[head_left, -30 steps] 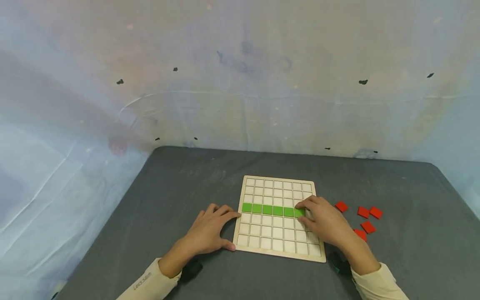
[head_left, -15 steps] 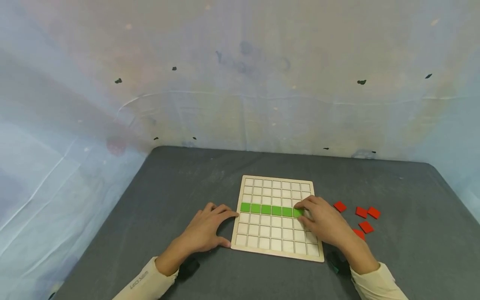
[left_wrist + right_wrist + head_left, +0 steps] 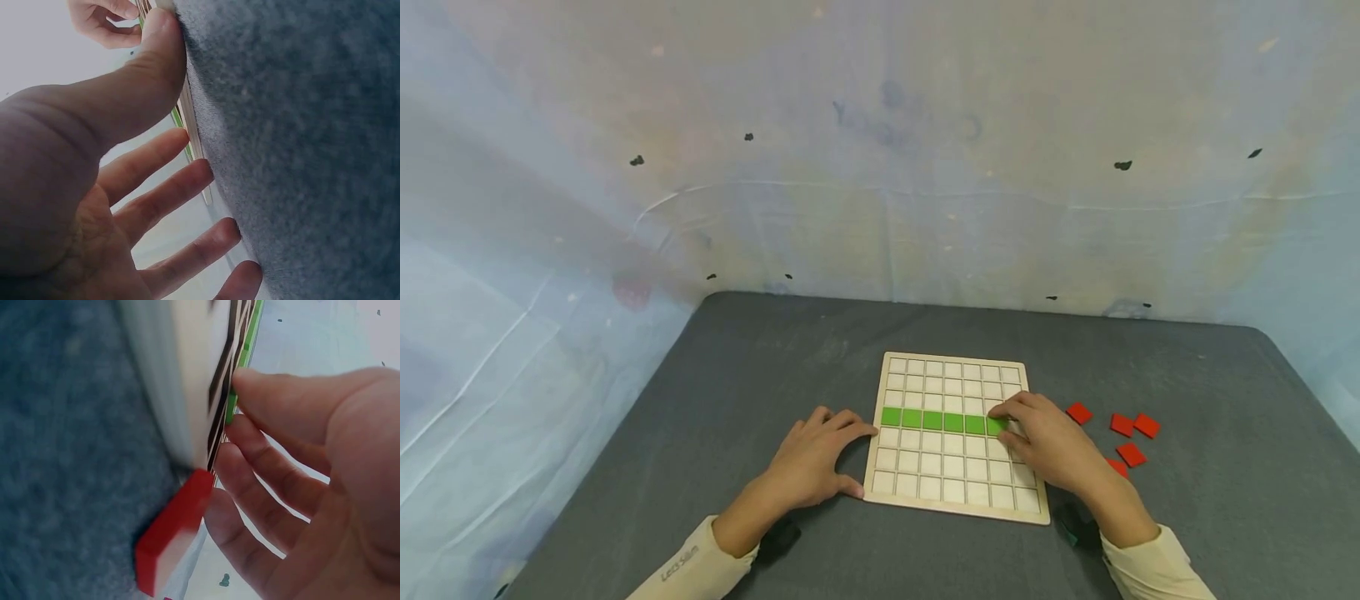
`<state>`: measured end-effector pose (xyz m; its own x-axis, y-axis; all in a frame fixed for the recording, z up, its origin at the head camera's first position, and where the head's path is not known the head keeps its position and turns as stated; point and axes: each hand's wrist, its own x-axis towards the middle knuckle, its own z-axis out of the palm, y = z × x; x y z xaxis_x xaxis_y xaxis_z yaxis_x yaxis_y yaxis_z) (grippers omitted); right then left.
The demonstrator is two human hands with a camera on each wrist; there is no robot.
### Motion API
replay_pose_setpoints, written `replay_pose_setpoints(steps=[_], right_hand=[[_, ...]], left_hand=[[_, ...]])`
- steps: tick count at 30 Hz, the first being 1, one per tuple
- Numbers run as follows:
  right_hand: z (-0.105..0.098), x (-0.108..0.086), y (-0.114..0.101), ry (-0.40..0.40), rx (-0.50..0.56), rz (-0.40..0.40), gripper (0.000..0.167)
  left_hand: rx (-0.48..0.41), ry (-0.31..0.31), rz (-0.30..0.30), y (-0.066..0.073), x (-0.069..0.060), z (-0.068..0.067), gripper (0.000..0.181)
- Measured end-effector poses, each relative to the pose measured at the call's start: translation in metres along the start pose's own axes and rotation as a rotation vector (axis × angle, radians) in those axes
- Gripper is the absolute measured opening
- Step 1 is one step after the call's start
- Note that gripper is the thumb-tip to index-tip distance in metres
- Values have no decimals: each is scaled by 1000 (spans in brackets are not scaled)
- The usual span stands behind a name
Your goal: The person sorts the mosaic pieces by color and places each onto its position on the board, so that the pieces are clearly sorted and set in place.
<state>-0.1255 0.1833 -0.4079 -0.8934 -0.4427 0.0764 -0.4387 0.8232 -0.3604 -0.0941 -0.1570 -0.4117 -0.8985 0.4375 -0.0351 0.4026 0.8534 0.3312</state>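
A square pale wooden grid board (image 3: 955, 507) lies flat on the dark table. Across its middle runs a row of green square tiles (image 3: 932, 421). My left hand (image 3: 808, 462) rests along the board's left edge, thumb near the lower left corner, index fingertip higher up; its fingers look spread and fairly straight in the left wrist view. Over the right side of the board, my right hand (image 3: 1056, 442) pinches the rightmost green tile (image 3: 996, 426) between thumb and index finger. In the right wrist view that tile (image 3: 230, 407) sits at the thumb tip. The hand hides the row's right end.
Several loose red square tiles (image 3: 1131, 454) lie on the grey table cover (image 3: 775, 358) to the right of the board. One red tile (image 3: 175, 531) shows close to the board's edge in the right wrist view. A patterned cloth (image 3: 895, 208) hangs behind the table.
The whole head view has shifted slightly to the left. Both hands keep their places at the board, and the tiles look unchanged.
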Motion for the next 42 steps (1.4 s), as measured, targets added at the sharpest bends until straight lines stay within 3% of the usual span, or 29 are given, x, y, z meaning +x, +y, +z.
replay_pose_setpoints(steps=[10,18,26,33,42], right_hand=[[-24,-6,11,-38,24,20,33],[-36,-33,29,-40,25,60,35],[-32,-58,40,-75,-36,81,43],[-26,-61,41,-41,-185,48,46],[-18,-60,41,12,-192,4,40]], left_hand=[[-20,-23,-5,0,-2,-1,77],[-26,-37,-3,-1,-1,1,76],[-29,-43,22,-2,-6,1,74],[12,-74,33,0,-8,-1,74],[13,-71,21,-2,-8,-2,74]])
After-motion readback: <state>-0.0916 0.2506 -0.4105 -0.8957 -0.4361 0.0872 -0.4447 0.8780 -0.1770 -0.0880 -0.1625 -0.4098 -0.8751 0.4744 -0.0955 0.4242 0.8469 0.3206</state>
